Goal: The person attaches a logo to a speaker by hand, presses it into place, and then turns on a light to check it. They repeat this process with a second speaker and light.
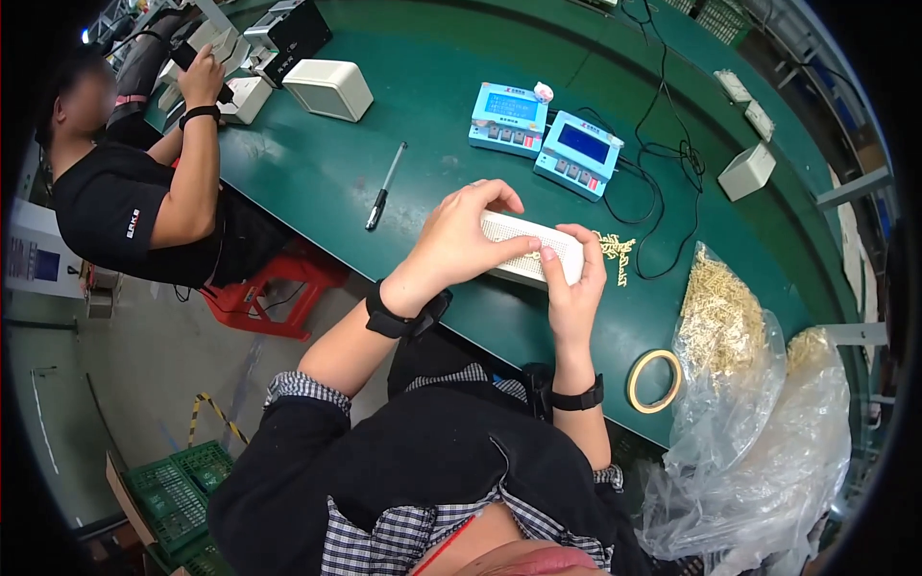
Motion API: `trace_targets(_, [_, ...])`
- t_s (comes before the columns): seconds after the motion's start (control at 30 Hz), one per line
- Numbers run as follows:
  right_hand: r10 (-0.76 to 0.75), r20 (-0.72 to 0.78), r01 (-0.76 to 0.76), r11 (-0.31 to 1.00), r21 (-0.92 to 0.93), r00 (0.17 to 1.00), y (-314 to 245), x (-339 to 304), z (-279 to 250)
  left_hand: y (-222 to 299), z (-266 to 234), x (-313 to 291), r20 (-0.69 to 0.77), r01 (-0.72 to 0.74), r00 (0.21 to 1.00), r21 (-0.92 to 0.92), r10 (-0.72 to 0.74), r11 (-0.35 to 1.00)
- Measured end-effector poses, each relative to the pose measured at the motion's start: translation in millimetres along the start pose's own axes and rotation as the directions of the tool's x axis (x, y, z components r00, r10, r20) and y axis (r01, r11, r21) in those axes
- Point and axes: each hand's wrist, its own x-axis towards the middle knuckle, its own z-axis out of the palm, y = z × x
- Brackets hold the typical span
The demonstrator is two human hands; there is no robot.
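Observation:
In front of my chest I hold a white box-shaped case (524, 228) with a perforated grille face, tilted over the table's near edge. My left hand (451, 240) grips its left end, the thumb lying along the grille. My right hand (574, 288) wraps its right end, its thumb pressed on the face close to the left thumb. A small gold piece seems to lie under the thumbs, but I cannot make out its shape. Just right of the case, several small gold letter-like pieces (615, 252) lie loose on the green table (442, 115).
A roll of tape (655, 381) and a plastic bag of gold pieces (722, 317) are at right. Two blue devices with screens (509, 117) stand beyond the case, cables (663, 154) beside them. A pen (386, 187) lies left. Another person (144, 192) works at far left near a white case (328, 89).

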Motion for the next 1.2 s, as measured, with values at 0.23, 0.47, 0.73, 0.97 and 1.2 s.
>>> trace_targets(0.23, [-0.055,-0.010,0.055,0.998,-0.037,0.998,0.5,0.5,-1.9,-4.7,9.3,-6.4,-0.111,-0.077,0.991,-0.055,0.070,0.996])
trace_targets(0.47, [-0.042,-0.003,0.042,0.999,-0.025,0.999,3.0,-8.4,5.7,-30.8,14.6,-14.1,-0.078,0.060,0.990,-0.522,-0.118,0.851])
trace_targets(0.73, [-0.136,-0.020,0.133,0.985,-0.111,0.991,6.8,-18.7,-8.0,-48.0,19.1,-36.3,-0.019,0.151,0.981,-0.544,-0.192,0.826])
trace_targets(0.97, [-0.343,0.357,0.447,0.852,-0.272,0.869,-6.6,-55.7,-34.8,-33.6,-19.5,-61.9,0.359,0.108,0.932,-0.407,0.050,0.907])
trace_targets(1.2, [-0.126,0.565,0.462,0.730,-0.503,0.815,-26.0,-61.5,-35.0,-20.8,-27.5,-44.5,0.591,-0.459,0.754,0.159,0.288,0.874])
